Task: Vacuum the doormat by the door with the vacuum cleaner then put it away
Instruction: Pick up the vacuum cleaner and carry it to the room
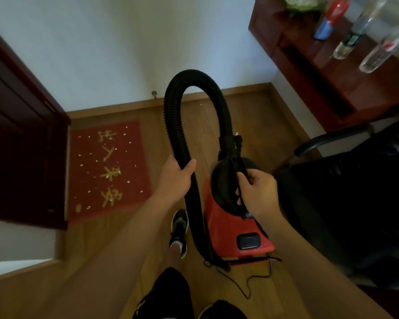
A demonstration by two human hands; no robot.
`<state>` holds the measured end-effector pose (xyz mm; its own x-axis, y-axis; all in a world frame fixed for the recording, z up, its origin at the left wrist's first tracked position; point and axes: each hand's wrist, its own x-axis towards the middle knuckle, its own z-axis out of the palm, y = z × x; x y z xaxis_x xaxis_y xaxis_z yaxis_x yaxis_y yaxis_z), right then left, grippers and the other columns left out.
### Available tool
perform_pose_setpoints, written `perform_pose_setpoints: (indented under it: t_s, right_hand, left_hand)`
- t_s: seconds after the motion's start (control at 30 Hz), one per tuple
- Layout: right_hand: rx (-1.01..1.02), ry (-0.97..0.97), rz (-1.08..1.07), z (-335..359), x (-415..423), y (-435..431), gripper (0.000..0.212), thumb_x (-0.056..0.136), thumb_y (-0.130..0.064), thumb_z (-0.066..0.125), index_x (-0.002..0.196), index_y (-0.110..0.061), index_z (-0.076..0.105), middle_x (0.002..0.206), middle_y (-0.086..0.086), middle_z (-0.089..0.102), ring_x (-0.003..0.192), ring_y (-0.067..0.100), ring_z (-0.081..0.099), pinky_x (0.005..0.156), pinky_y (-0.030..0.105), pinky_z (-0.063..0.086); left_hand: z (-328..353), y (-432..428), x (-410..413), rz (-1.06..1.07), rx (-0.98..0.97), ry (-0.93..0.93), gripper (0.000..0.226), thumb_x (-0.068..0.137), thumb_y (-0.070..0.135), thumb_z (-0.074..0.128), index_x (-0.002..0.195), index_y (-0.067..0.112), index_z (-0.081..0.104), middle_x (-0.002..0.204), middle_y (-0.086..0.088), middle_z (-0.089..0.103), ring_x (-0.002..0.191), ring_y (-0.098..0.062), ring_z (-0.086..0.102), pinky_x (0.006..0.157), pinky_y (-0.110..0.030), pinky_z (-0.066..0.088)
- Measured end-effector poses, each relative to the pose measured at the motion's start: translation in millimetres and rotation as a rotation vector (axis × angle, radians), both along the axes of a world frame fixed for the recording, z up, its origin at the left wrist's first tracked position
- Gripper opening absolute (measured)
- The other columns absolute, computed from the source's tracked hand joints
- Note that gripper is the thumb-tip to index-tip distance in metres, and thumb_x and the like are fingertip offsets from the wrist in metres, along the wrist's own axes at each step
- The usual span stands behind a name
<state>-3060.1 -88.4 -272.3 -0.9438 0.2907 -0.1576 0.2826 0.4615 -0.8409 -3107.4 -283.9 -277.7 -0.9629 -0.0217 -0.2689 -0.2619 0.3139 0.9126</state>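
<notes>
Doormat (108,169) lies left of both grips, long axis near-to-far, crumbs unswept; hose (173,125) is clasped by left hand (175,178), nearer; vacuum cleaner (230,203) handle is gripped by right hand (256,192).

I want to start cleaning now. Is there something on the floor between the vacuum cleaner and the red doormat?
Nothing visible blocks the way. The vacuum cleaner is beside the doormat, and only bare wooden floor lies between them. The person's foot is nearer the camera, not on that path.
</notes>
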Motion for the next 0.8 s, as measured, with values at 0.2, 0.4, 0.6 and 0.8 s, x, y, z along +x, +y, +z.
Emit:
perform_pose_setpoints:
  t_s: [0.2,0.4,0.6,0.8]
  right_hand:
    - [0.007,-0.152,-0.003,-92,-90,4,0.029,0.102,-0.017,0.056,0.075,-0.009,0.065,0.059,0.006,0.065,0.047,0.016,0.062,0.04,0.018,0.042]
    - [0.005,-0.281,0.008,-188,-182,4,0.027,0.102,-0.016,0.056,0.079,-0.006,0.065,0.061,0.008,0.065,0.046,0.013,0.058,0.039,0.017,0.04]
    - [0.035,-0.342,0.014,-288,-256,9,0.02,0.102,-0.021,0.057,0.088,-0.013,0.068,0.067,0.003,0.068,0.059,0.017,0.064,0.055,0.04,0.054]
    - [0.0,-0.373,-0.002,-381,-309,14,0.019,0.101,-0.02,0.057,0.084,-0.018,0.063,0.064,0.0,0.065,0.058,0.014,0.064,0.059,0.046,0.056]
  left_hand:
    - [-103,5,-82,-0.009,0.03,-0.135,0.013,0.106,0.027,0.055,0.096,0.019,0.054,0.088,0.003,0.059,0.08,-0.009,0.059,0.064,-0.017,0.046]
    - [-205,10,-163,0.004,0.04,-0.299,0.013,0.107,0.023,0.054,0.104,0.011,0.057,0.095,-0.001,0.061,0.083,-0.006,0.06,0.068,-0.015,0.048]
    - [-303,17,-234,0.004,0.017,-0.361,0.01,0.106,0.02,0.054,0.097,0.015,0.053,0.088,0.005,0.057,0.08,-0.005,0.057,0.07,-0.02,0.043]
    - [-394,20,-287,0.029,0.015,-0.428,0.013,0.105,0.022,0.055,0.114,0.012,0.055,0.096,0.007,0.059,0.091,-0.007,0.059,0.075,-0.016,0.044]
